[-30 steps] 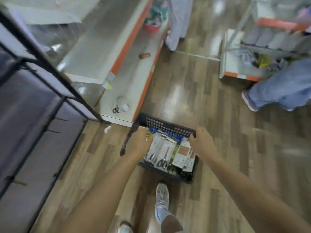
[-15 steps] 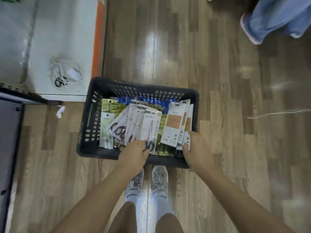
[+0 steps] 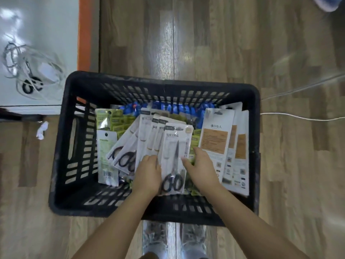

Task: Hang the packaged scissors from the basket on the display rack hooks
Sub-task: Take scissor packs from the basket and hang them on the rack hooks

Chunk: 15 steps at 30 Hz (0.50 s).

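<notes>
Head camera, looking straight down: you stand over a black plastic basket [image 3: 255,146] set on the wood-look floor [image 3: 298,165], your shoes [image 3: 155,238] just behind its near wall, both hands reaching in.

Your left hand [image 3: 148,174] rests on the fanned white scissor packs [image 3: 128,156], fingers bent over their lower ends. Whether it pinches one or merely steadies the fan, you cannot tell from here.

Your right hand [image 3: 202,169] lies against the right edge of the topmost scissor pack [image 3: 175,157], thumb on its face and fingers tucked toward the pack's side, seemingly starting to lift it free; a firm grasp is not plainly shown.

That top pack sits face up between your hands, black handles toward you, hang-hole end pointing away. That orientation should suit lifting it by the lower end and presenting the hole to a hook.

More goods crowd the basket: green packets [image 3: 119,121] and blue packets [image 3: 168,107] beneath, tall white cards with orange panels [image 3: 217,139] leaning along the right wall.

The display hooks are out of frame. At upper left, a white shelf base with an orange edge [image 3: 85,34] carries a loose, clear-wrapped pair of black-handled scissors [image 3: 32,86], apart from the basket.
</notes>
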Motion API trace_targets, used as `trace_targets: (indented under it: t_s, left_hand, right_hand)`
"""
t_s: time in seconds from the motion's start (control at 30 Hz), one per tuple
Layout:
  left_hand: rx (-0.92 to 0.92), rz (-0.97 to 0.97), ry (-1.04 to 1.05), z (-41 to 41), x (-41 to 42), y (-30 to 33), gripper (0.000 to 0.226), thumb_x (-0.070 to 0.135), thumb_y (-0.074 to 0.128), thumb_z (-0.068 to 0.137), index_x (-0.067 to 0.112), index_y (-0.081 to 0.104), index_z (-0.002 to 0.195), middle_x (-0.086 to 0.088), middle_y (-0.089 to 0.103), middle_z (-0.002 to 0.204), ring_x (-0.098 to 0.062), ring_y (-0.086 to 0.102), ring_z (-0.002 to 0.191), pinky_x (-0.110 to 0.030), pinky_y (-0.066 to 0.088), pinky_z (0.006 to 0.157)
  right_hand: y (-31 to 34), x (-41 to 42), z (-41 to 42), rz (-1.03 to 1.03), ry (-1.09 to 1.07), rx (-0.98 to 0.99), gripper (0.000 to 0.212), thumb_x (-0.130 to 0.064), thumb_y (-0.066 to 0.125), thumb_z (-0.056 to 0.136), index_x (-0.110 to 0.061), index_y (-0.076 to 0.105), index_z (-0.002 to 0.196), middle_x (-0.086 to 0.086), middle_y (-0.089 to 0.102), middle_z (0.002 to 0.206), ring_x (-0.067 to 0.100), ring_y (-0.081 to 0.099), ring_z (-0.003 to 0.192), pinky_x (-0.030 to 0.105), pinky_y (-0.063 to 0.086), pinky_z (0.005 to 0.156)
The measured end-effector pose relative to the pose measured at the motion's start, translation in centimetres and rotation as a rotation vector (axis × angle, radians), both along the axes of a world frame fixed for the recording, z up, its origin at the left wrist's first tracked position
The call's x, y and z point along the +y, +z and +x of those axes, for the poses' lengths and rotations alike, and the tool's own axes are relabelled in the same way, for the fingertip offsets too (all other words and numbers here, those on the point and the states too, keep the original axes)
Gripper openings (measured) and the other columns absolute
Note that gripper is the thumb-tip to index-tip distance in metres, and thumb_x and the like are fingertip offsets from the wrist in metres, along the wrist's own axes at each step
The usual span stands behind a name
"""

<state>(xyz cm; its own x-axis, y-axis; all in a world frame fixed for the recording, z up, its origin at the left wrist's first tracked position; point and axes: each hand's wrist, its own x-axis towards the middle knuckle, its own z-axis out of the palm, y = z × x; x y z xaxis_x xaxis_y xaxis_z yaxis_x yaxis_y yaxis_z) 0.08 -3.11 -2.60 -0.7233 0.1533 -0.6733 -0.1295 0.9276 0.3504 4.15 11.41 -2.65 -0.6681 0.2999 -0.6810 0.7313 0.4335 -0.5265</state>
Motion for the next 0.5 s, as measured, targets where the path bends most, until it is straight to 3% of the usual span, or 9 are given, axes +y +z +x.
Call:
trace_targets:
  t_s: [0.23,0.5]
  left_hand:
    - [0.081,0.029,0.093,-0.7,0.4,-1.6,0.030,0.027,0.052,0.094,0.008,0.057,0.118,-0.004,0.048,0.116,-0.022,0.055,0.098,-0.035,0.046,0.083]
    - [0.029,0.126,0.288,-0.1,1.1,-1.1,0.027,0.024,0.043,0.098,0.013,0.052,0.121,-0.001,0.057,0.114,-0.019,0.054,0.103,-0.030,0.041,0.082]
  right_hand:
    - [-3.0,-0.7,-1.2,0.041,-0.050,-0.058,0.074,-0.047,0.069,0.079,-0.010,0.038,0.135,0.005,0.039,0.131,0.019,0.040,0.121,0.028,0.036,0.100]
    - [-3.9,-1.1,-1.1,-0.078,-0.254,-0.088,0.062,-0.040,0.081,0.067,-0.013,0.048,0.112,0.004,0.057,0.112,0.021,0.056,0.103,0.038,0.050,0.089]
